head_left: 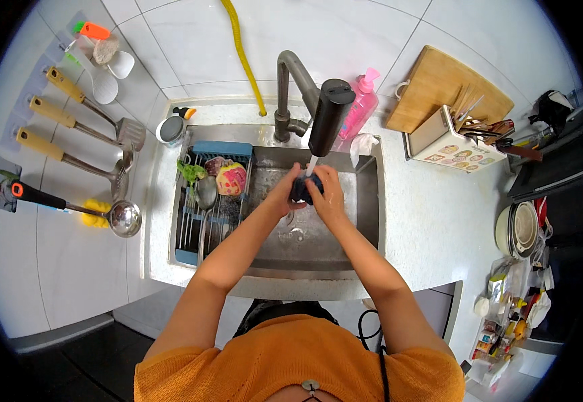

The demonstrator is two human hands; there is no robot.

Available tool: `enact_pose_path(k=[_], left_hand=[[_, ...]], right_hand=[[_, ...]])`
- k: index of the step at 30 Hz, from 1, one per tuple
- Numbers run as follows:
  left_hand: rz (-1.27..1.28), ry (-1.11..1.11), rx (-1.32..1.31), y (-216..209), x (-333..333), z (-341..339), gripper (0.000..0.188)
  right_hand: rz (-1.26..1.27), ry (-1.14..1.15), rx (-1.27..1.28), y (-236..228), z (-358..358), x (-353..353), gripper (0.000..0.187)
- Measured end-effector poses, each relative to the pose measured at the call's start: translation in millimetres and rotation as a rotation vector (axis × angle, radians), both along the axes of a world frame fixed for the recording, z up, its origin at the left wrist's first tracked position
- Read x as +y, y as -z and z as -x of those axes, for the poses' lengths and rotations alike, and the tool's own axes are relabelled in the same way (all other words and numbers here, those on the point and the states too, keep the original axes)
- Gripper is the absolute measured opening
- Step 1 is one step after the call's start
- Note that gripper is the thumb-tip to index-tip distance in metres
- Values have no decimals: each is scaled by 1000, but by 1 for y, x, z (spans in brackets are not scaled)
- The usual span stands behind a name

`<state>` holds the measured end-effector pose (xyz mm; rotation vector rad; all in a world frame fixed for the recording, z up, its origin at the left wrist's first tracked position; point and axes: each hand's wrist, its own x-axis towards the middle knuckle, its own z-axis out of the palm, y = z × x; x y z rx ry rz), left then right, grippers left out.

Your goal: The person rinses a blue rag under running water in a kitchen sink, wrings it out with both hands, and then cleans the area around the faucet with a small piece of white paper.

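Over the sink [281, 249], both hands meet around a small dark, bluish-black thing [301, 190]. Its kind I cannot make out, since fingers cover much of it. My left hand [283, 194] is closed on its left side. From the right, my right hand [330, 195] presses its fingers over it. Water runs from the black spout head of the faucet [332, 114] onto the thing and the fingers.
Left in the sink, a blue-ended rack [221, 149] holds a ladle-like spoon [205, 194], greens [191, 171] and a pink-yellow bundle [231, 179]. Behind stands a pink soap bottle [360, 106]. A cutting board [449, 90] and utensil holder [453, 144] are at right; utensils hang on the left wall.
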<state>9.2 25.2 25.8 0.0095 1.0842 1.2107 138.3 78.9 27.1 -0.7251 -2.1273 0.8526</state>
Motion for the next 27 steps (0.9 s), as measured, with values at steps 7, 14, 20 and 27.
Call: enact_pose_path(k=[7, 14, 20, 27], left_hand=[[-228, -349, -52, 45, 18, -5, 29], [-139, -737, 372, 13, 22, -23, 21], [-44, -528, 948, 25, 13, -16, 34], [-203, -470, 1071, 33, 5, -20, 27]], right_hand=[[-78, 173, 150, -10, 24, -17, 23], [335, 228, 101, -11, 38, -20, 26], [479, 269, 73, 11, 44, -12, 24], [1056, 291, 329, 50, 41, 1, 31]])
